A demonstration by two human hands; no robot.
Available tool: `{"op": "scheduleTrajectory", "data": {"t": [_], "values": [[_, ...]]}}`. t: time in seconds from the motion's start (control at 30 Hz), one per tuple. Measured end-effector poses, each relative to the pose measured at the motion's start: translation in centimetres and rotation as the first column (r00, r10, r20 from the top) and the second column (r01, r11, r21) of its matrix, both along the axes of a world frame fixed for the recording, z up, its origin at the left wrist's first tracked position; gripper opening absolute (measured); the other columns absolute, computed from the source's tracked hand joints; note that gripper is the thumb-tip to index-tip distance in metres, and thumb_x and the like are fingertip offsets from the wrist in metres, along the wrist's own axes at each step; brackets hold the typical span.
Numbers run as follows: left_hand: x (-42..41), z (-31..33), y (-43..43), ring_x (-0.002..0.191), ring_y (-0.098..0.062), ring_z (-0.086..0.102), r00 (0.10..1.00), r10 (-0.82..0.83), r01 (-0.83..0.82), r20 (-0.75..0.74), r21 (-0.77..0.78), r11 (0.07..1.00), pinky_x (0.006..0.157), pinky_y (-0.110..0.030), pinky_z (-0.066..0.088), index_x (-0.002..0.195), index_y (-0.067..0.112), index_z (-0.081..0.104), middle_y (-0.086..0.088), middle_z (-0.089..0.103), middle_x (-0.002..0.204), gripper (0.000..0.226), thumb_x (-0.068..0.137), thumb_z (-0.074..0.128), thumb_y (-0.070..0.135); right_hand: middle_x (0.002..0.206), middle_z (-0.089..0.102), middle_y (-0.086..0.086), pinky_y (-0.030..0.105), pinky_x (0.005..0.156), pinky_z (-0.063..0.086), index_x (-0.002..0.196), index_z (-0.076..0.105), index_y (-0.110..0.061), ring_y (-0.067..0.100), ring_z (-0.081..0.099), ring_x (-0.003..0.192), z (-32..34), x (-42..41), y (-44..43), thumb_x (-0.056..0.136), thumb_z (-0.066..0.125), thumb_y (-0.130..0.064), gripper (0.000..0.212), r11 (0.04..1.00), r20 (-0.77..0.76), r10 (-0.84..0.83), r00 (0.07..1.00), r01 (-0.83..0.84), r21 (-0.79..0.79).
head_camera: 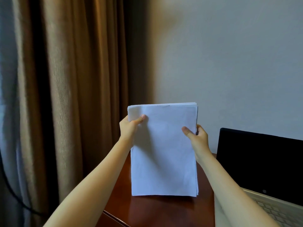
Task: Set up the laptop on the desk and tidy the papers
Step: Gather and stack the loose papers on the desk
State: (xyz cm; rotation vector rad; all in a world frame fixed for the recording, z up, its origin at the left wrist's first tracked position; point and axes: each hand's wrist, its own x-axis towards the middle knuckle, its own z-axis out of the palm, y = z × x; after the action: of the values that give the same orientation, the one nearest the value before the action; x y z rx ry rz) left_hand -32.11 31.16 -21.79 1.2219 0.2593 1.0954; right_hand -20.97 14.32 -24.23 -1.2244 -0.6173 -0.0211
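Papers (164,153) stand upright between my two hands, their lower edge seemingly resting on the surface (164,210) below. My left hand (129,128) pinches the stack near its upper left corner, thumb on the front sheet, fingers hidden behind. My right hand (196,138) pinches the opposite edge a little lower, thumb in front too.

I judge the stack light but floppy. These are loose sheets, slick against each other, apt to fan or slide out if either pinch slackens, and the edges on my right hand's side look slightly uneven. Holding both long edges, as now, seems the best place, kept loose enough to let sheets settle when tapped down.

The laptop (262,161) sits open and dark just right of my right hand. I see no tray, folder or other container for the sheets.
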Motion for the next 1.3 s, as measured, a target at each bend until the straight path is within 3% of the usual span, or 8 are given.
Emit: {"op": "scheduleTrajectory", "data": {"t": [0.2, 0.37, 0.53, 0.63, 0.83, 1.13, 1.23, 1.3], "values": [[-0.7, 0.1, 1.5, 0.077, -0.018, 0.055, 0.998, 0.041, -0.026, 0.053, -0.265, 0.964, 0.073, -0.031, 0.048, 0.081, 0.018, 0.059, 0.002, 0.059, 0.081, 0.012, 0.082, 0.071, 0.018, 0.098, 0.063, 0.001, 0.026, 0.073, 0.048, 0.113, 0.055, -0.010, 0.018, 0.060, 0.090, -5.0, 0.8, -2.6, 0.077, 0.074, -0.008, 0.041, 0.979, -0.188, 0.017, 0.982, -0.055, -0.198], [-0.9, -1.2, 2.2, 0.088, -0.020, 0.061, 0.993, -0.012, 0.060, 0.120, -0.402, 0.914, 0.083, -0.036, 0.047, 0.095, 0.018, 0.059, 0.001, 0.064, 0.092, 0.019, 0.082, 0.071, 0.022, 0.109, 0.069, 0.006, 0.041, 0.097, 0.045, 0.115, 0.061, -0.012, 0.024, 0.062, 0.106, -8.9, 0.8, -2.6, 0.018, 0.096, -0.033, 0.105, 0.962, -0.463, 0.272, 0.843, -0.220, 0.165], [-0.9, -3.5, 2.3, 0.103, -0.028, 0.063, 0.978, -0.070, 0.161, 0.199, -0.490, 0.857, 0.096, -0.047, 0.048, 0.093, 0.018, 0.065, -0.004, 0.068, 0.110, 0.020, 0.077, 0.075, 0.024, 0.121, 0.061, 0.010, 0.041, 0.091, 0.047, 0.120, 0.057, -0.010, 0.025, 0.062, 0.102, -7.6, -1.0, -0.3, 0.084, 0.063, -0.017, 0.037, 0.938, -0.476, 0.283, 0.833, -0.135, 0.321], [-1.8, -5.2, 3.7, 0.099, -0.024, 0.063, 0.992, -0.089, 0.118, 0.089, -0.422, 0.899, 0.090, -0.043, 0.050, 0.105, 0.014, 0.064, -0.004, 0.067, 0.109, 0.027, 0.080, 0.071, 0.020, 0.119, 0.061, 0.010, 0.043, 0.100, 0.044, 0.116, 0.057, -0.006, 0.029, 0.059, 0.108, -6.5, -0.3, -1.0, 0.082, 0.068, -0.017, 0.037, 0.972, -0.459, 0.076, 0.885, 0.036, 0.230], [-5.2, -7.3, 6.6, 0.068, -0.005, 0.068, 0.851, -0.158, 0.212, -0.501, 0.052, 0.976, 0.055, -0.015, 0.053, 0.100, 0.015, 0.066, 0.001, 0.069, 0.089, 0.012, 0.089, 0.061, 0.011, 0.087, 0.062, -0.001, 0.029, 0.073, 0.047, 0.098, 0.059, -0.010, 0.020, 0.058, 0.093, -4.3, 0.5, -3.1, 0.084, 0.064, 0.001, 0.018, 0.993, -0.257, -0.073, 0.964, 0.093, 0.068], [-4.1, -6.4, 6.2, 0.074, -0.014, 0.069, 0.954, -0.154, 0.189, -0.256, 0.121, 0.974, 0.061, -0.023, 0.057, 0.102, 0.016, 0.062, -0.002, 0.068, 0.093, 0.014, 0.089, 0.059, 0.010, 0.092, 0.065, -0.002, 0.039, 0.097, 0.044, 0.090, 0.061, -0.018, 0.028, 0.059, 0.108, -2.8, 1.5, -2.8, 0.080, 0.068, -0.008, 0.016, 0.997, -0.118, 0.072, 0.990, -0.074, -0.016], [-4.1, -7.5, 6.4, 0.091, -0.021, 0.067, 0.935, -0.182, 0.235, -0.304, 0.148, 0.961, 0.069, -0.026, 0.056, 0.109, 0.017, 0.058, -0.005, 0.067, 0.105, 0.059, 0.060, 0.086, 0.034, 0.092, 0.067, -0.005, 0.035, 0.097, 0.045, 0.090, 0.062, -0.020, 0.016, 0.065, 0.098, -3.3, 1.0, -3.4, 0.034, 0.091, -0.045, 0.069, 0.984, -0.143, 0.144, 0.979, -0.156, -0.081], [-3.9, -8.3, 6.1, 0.092, -0.019, 0.067, 0.933, -0.189, 0.247, -0.306, 0.165, 0.955, 0.069, -0.025, 0.056, 0.109, 0.019, 0.058, -0.003, 0.068, 0.105, 0.094, 0.029, 0.089, 0.057, 0.106, 0.065, 0.000, 0.031, 0.095, 0.040, 0.095, 0.061, -0.020, 0.016, 0.058, 0.100, -4.1, 0.2, -3.4, 0.040, 0.092, -0.043, 0.068, 0.977, -0.172, 0.154, 0.973, -0.176, -0.121]]}}
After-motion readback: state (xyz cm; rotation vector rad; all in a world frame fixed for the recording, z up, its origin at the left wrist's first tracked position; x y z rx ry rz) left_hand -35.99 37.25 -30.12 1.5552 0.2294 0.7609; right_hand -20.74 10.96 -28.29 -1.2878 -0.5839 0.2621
